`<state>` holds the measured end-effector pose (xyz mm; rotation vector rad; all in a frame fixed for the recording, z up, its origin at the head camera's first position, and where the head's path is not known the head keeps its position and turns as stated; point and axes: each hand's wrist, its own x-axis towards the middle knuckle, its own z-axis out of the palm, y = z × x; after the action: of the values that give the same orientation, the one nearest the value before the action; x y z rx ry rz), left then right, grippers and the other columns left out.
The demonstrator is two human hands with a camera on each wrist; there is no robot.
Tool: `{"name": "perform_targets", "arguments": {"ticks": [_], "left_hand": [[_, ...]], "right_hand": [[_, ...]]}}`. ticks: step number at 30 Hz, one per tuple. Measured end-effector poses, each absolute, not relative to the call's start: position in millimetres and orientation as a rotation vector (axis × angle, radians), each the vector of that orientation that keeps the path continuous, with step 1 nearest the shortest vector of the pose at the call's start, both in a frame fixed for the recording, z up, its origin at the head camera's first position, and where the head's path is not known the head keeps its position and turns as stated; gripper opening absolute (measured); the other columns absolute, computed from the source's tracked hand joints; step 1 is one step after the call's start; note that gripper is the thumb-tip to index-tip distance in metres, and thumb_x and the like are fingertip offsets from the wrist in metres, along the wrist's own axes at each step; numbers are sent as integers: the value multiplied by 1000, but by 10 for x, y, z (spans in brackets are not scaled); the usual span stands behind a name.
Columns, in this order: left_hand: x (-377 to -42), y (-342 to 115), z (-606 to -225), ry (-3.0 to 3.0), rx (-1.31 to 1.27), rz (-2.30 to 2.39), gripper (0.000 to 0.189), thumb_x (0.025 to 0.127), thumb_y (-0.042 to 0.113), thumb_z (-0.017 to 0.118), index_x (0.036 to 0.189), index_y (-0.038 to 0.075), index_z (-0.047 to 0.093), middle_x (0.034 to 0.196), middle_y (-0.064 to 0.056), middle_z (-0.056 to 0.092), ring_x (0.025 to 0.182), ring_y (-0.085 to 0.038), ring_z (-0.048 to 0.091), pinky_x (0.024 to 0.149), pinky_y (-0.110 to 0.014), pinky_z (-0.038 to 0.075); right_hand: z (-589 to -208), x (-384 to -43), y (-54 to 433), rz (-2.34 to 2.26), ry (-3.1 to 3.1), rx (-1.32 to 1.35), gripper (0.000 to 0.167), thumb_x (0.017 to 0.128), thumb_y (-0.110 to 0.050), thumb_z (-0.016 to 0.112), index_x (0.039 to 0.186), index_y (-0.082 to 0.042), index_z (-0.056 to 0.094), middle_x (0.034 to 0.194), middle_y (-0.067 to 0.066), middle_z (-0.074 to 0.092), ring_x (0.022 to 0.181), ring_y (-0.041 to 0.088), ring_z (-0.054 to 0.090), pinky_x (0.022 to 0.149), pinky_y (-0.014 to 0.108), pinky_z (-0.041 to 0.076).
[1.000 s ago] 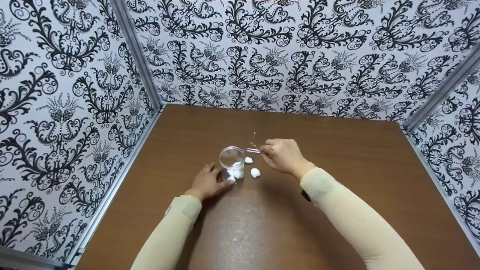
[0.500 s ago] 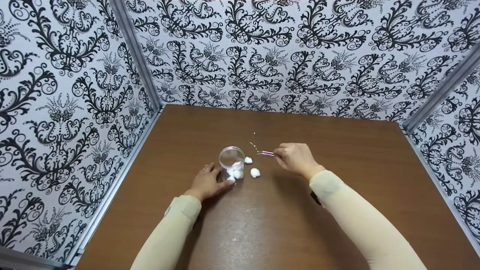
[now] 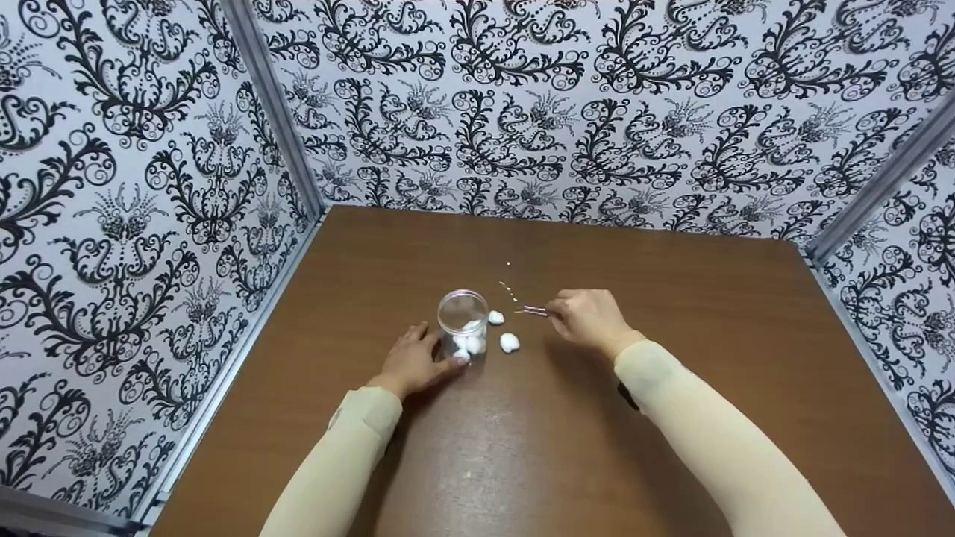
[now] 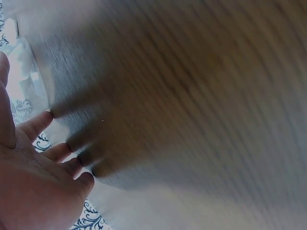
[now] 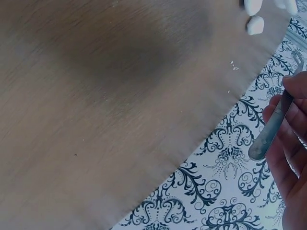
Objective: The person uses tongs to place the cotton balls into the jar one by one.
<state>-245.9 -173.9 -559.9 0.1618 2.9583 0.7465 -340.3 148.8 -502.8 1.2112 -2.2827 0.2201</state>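
Note:
Tweezers [image 3: 534, 310] are pinched in my right hand [image 3: 593, 321], their tips pointing left, close over the table. In the right wrist view, the metal tweezers [image 5: 272, 128] show a broad rounded end below the thumb and split tips above it. My left hand [image 3: 412, 364] holds the base of a clear jar [image 3: 462, 313], thumb at its front and forefinger at its left side. Several white cotton balls [image 3: 471, 343] lie inside the jar. Two more, a nearer cotton ball [image 3: 509, 342] and a farther cotton ball [image 3: 496, 318], sit on the table to its right.
Small pale bits [image 3: 508, 288] lie in a short line behind the tweezers' tips, with a single pale speck [image 3: 509, 263] farther back. Patterned walls [image 3: 522, 112] on metal posts enclose the brown table [image 3: 671, 298] at the back and sides.
My right hand has drawn the tweezers rightward from the jar's rim, then slightly nearer. The pale bit at the near end of the line now shows apart from the tips. Left hand and jar stay put.

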Motion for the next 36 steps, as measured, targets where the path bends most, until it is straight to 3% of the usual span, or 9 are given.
{"name": "perform_targets", "arguments": {"ticks": [20, 36], "left_hand": [[-2449, -1728, -5575, 2979, 156, 750, 81, 89, 62, 63, 149, 11, 47, 154, -27, 32, 143, -47, 25, 114, -57, 22], [-2447, -1718, -5583, 2993, 144, 718, 81, 88, 64, 64, 147, 10, 51, 154, -27, 34, 143, -45, 28, 114, -55, 24]], "right_hand": [[-5154, -3473, 1353, 196, -2398, 1225, 6, 77, -11, 73, 81, -15, 76, 71, -2, 62, 58, 22, 62, 48, 44, 48], [-5240, -3555, 1190, 78, -2455, 1218, 8, 76, -11, 78, 75, -11, 70, 71, 3, 63, 59, 26, 63, 50, 47, 49]]}}
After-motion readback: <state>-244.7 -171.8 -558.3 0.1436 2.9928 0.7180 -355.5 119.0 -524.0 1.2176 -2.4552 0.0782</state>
